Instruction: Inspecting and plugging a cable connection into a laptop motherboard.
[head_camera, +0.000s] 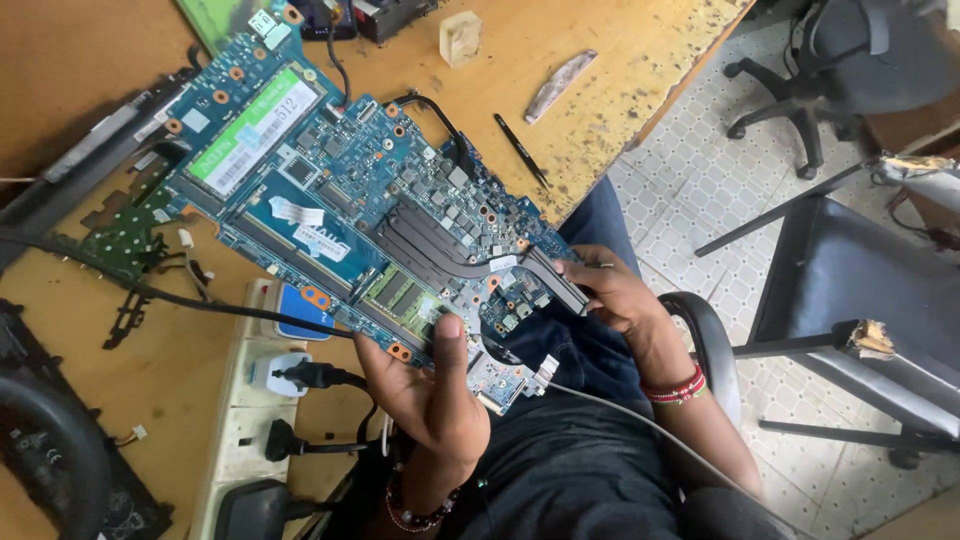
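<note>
A large blue laptop motherboard (340, 190) lies tilted across the edge of the wooden workbench (620, 70), with memory sticks and black heat pipes on it. My left hand (430, 390) grips its near edge, thumb pressed on top. My right hand (610, 295) holds the board's right end by the heat pipe fins, with a thin metal tool in its fingers. The board's near corner hangs over my lap.
A white power strip (250, 420) with black plugs lies at the bench front. Black tweezers (520, 150), a metal blade (560, 85) and a small clear block (460, 38) rest further back. Dark laptop casing parts (60, 440) sit left. Black chairs (860, 290) stand on the tiled floor right.
</note>
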